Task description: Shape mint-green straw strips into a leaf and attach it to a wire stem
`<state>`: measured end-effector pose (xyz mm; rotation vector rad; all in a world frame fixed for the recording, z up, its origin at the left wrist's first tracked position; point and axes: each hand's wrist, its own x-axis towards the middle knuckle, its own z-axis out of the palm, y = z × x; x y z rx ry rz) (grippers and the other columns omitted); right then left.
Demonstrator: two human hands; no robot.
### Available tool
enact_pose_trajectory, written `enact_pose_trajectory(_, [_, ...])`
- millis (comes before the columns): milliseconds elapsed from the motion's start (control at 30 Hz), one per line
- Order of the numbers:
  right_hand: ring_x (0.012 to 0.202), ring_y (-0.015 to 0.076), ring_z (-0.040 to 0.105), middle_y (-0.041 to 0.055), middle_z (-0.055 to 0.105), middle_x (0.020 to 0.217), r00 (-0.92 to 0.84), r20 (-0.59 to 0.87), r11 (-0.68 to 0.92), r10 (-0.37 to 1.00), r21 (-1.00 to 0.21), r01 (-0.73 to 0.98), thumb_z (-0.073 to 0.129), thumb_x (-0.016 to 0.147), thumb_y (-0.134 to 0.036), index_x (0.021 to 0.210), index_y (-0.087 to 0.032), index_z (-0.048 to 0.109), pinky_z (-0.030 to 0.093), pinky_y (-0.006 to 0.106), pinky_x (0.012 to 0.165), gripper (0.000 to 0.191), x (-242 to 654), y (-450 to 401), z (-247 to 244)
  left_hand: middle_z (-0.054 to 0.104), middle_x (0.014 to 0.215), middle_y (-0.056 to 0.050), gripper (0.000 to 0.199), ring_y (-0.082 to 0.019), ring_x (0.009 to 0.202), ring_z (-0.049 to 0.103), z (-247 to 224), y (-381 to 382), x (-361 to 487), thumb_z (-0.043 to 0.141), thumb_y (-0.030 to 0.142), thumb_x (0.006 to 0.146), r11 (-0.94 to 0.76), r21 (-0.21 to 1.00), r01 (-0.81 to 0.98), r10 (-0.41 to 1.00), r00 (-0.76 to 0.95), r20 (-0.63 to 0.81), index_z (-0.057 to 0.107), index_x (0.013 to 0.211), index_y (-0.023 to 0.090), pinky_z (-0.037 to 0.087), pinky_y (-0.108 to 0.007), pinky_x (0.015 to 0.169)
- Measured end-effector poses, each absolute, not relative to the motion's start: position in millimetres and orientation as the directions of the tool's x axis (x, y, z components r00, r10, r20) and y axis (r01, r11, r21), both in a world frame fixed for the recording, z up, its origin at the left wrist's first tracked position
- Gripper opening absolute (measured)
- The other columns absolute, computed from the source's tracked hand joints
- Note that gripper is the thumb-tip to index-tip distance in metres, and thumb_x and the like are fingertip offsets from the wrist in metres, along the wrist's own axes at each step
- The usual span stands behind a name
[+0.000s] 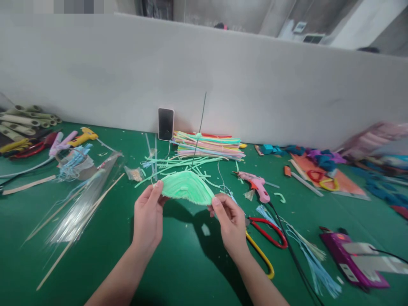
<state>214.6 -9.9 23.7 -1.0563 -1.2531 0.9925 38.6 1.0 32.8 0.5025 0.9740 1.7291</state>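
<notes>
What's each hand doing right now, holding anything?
Left hand: closed on the left end of the green fan-shaped piece.
Right hand: closed on the right end of the same green piece, pinched between the fingertips.

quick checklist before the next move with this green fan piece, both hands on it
1. Left hand grips the left edge of the green fan piece: ok.
2. Right hand pinches its right edge: ok.
3. Piece is off the green table, held above it: ok.
4. Thin wire rising behind the piece is fixed to it: cannot tell.
5. Pink glue gun lies apart from both hands, to the right: ok.
6. Red and yellow scissors lie just below the right wrist, close to the forearm: not ok, watch for snagging.
</notes>
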Motion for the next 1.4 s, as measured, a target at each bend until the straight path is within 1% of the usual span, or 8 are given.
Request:
enact_pose_trajectory(233, [0.065,0.0145,0.049,-0.0007,0.053,0.069,0.053,0.289,0.284,0.956,-0.955,0.085,0.058,0.094,-0.040,0.073,-0.020,0.059,0.041,0.026,0.061,0.028,215,-12,28,0.074,0.103,-0.008,0.034,-0.018,0.087,0.070,36,2,43,0.069,0.040,0.086,-0.035,0.750,-0.661,0.960,-0.230,-0.158,0.072,0.110,0.017,0.056,-0.028,0.077])
enact_pose_trajectory(433, [0.062,0.0148,0.054,-0.0017,0.056,0.065,0.074,0.102,0.103,0.992,-0.995,0.000,0.056,0.092,-0.053,0.078,-0.021,0.059,0.043,0.025,0.057,0.035,210,-8,25,0.074,0.109,-0.009,0.033,-0.019,0.094,0.071,36,2,40,0.071,0.037,0.085,-0.056,0.754,-0.655,0.945,-0.278,-0.171,0.072,0.112,0.017,0.057,-0.029,0.083])
enact_pose_trajectory(633, [0.060,0.0121,0.051,-0.0041,0.054,0.063,0.142,0.077,0.084,0.987,-0.995,-0.044,0.058,0.091,-0.053,0.078,-0.022,0.056,0.041,0.023,0.057,0.034,211,-7,17,0.074,0.107,-0.011,0.040,-0.022,0.092,0.071,36,-2,44,0.074,0.040,0.081,-0.021,0.798,-0.603,0.970,-0.206,-0.130,0.071,0.113,0.016,0.058,-0.032,0.078])
enact_pose_trajectory(833, [0.057,0.0126,0.050,-0.0038,0.053,0.061,0.197,0.103,0.105,0.975,-0.994,-0.001,0.057,0.091,-0.056,0.075,-0.021,0.054,0.041,0.024,0.055,0.038,205,-11,17,0.075,0.093,-0.011,0.043,-0.021,0.076,0.069,31,-5,53,0.082,0.043,0.070,0.063,0.945,-0.322,0.975,-0.183,-0.127,0.073,0.099,0.013,0.055,-0.028,0.060])
enact_pose_trajectory(967, [0.056,0.0132,0.050,-0.0036,0.053,0.061,0.259,0.147,0.143,0.955,-0.989,0.031,0.056,0.091,-0.057,0.077,-0.022,0.055,0.042,0.025,0.055,0.038,204,-13,21,0.064,0.057,-0.002,0.036,-0.013,0.049,0.055,31,-7,53,0.082,0.048,0.067,0.110,0.987,-0.120,0.965,-0.226,-0.135,0.069,0.076,0.014,0.043,-0.024,0.046])
enact_pose_trajectory(1100, [0.056,0.0131,0.052,-0.0034,0.055,0.061,0.332,0.163,0.152,0.929,-0.987,0.057,0.054,0.092,-0.055,0.078,-0.022,0.055,0.042,0.024,0.055,0.036,205,-12,24,0.049,0.049,0.004,0.036,-0.009,0.045,0.044,31,-11,52,0.083,0.040,0.067,-0.102,0.983,0.153,0.931,-0.334,0.149,0.057,0.056,0.019,0.036,-0.022,0.045])
enact_pose_trajectory(1233, [0.056,0.0132,0.051,-0.0028,0.055,0.062,0.333,0.184,0.169,0.925,-0.983,0.072,0.054,0.093,-0.052,0.077,-0.022,0.055,0.041,0.025,0.055,0.034,206,-13,26,0.057,0.067,0.003,0.018,-0.012,0.057,0.051,26,-13,52,0.080,0.027,0.072,-0.354,0.881,0.313,0.822,-0.346,0.453,0.069,0.086,0.023,0.042,-0.023,0.055])
enact_pose_trajectory(1400, [0.059,0.0130,0.051,-0.0027,0.054,0.065,0.258,0.259,0.233,0.931,-0.964,0.127,0.051,0.097,-0.045,0.077,-0.022,0.056,0.041,0.024,0.057,0.030,204,-17,24,0.048,0.064,0.003,0.018,-0.012,0.056,0.045,23,-10,52,0.072,0.023,0.081,-0.411,0.791,0.453,0.793,-0.250,0.555,0.074,0.098,0.027,0.039,-0.024,0.055])
